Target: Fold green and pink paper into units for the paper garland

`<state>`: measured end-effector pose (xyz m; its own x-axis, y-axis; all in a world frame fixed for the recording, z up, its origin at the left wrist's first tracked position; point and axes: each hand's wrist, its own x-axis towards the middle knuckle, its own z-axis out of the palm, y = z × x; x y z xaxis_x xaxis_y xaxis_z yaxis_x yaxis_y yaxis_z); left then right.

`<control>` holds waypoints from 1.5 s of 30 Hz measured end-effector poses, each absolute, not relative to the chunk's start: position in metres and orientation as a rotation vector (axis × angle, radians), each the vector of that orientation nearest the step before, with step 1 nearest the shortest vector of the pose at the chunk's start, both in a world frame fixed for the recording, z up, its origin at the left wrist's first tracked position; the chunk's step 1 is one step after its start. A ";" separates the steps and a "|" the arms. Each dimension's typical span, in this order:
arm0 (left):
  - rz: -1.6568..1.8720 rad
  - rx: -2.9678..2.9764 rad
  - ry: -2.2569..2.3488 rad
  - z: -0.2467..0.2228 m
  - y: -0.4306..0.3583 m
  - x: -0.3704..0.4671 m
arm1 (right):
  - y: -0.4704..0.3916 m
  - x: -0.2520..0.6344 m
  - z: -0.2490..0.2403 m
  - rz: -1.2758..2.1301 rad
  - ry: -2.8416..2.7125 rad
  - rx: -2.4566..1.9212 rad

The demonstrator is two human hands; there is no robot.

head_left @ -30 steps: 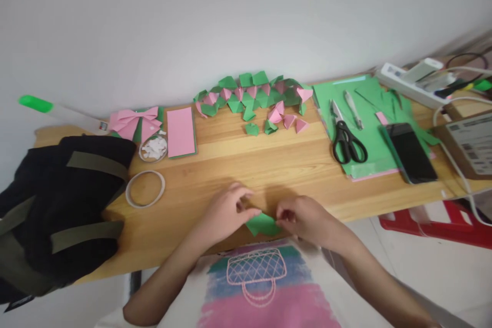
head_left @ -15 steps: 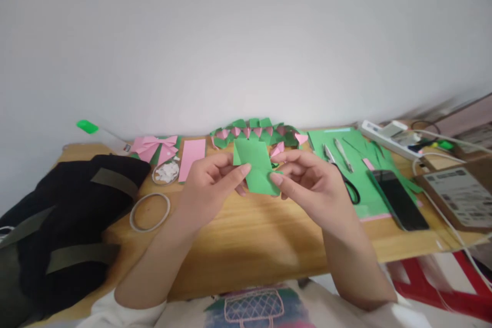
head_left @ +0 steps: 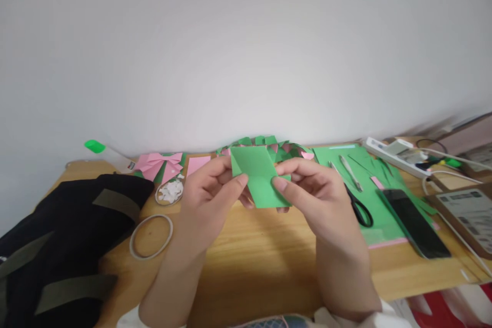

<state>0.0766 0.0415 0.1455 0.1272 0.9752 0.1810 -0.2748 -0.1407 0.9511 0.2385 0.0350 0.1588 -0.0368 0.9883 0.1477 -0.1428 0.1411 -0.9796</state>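
A folded piece of green paper (head_left: 258,166) is held up above the wooden table, creased across its middle. My left hand (head_left: 215,192) pinches its left edge, thumb in front and fingers behind. On the right side my right hand (head_left: 315,189) grips the paper the same way, its thumb pressed near the crease. Behind the paper, partly hidden, lies an arched garland of green and pink folded paper (head_left: 265,140). A pair of scissors with black handles (head_left: 361,210) rests on green sheets (head_left: 380,225) beside my right hand.
Left on the table (head_left: 238,266) are a dark cloth bag (head_left: 77,230), a white ring (head_left: 132,238), a dish of white scraps (head_left: 171,191), a pink paper bow (head_left: 159,165) and pink paper (head_left: 198,164). To the right are a phone (head_left: 415,223), a power strip (head_left: 400,158) and a cardboard box (head_left: 438,200).
The view has tilted up, so the table sits lower in the picture. Both hands keep hold of the green paper, which now appears slightly larger and more spread out.
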 end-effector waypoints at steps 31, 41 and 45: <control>1.293 1.503 0.894 0.154 0.038 0.075 | 0.042 0.246 0.146 1.278 -1.173 -0.959; 1.228 1.759 1.080 0.152 0.039 0.079 | 0.036 0.246 0.152 1.043 -1.259 -1.054; 1.328 1.595 1.075 0.146 0.038 0.082 | 0.036 0.244 0.153 1.009 -1.264 -1.117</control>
<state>0.0819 0.0377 0.1455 0.0948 0.9408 0.3255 0.1222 -0.3355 0.9341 0.2437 0.0358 0.1530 0.0620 0.9799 0.1897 0.0321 0.1880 -0.9816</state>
